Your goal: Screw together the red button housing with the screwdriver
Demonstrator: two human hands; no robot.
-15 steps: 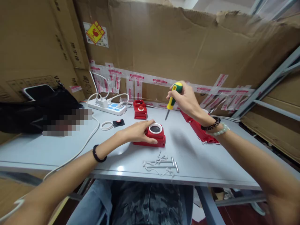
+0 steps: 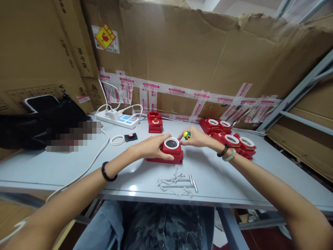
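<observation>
My left hand (image 2: 153,146) grips a red housing (image 2: 177,153) lying on the table, its fingers behind and its thumb along the front. A white ring (image 2: 172,143) surrounds a dark round window on top of the housing. My right hand (image 2: 197,137) is closed around a screwdriver (image 2: 186,135) with a yellow and green handle, whose end faces me. That hand is right beside the housing's right side. The screwdriver's shaft and tip are hidden, so contact cannot be told. Several small screws (image 2: 179,174) and two T-shaped metal bars (image 2: 179,186) with white string lie in front.
Several red housings (image 2: 231,139) with white rings stand at the right. Behind is an open red part (image 2: 155,122). Left are a loose white ring (image 2: 118,140), a black piece (image 2: 130,137), a power strip (image 2: 118,119) with cables and a black bag (image 2: 62,116). Cardboard (image 2: 166,52) walls the back.
My right hand has moved down and left with the screwdriver, from above the table to the housing's right side. The red housings at the right are now uncovered. My left hand stays put.
</observation>
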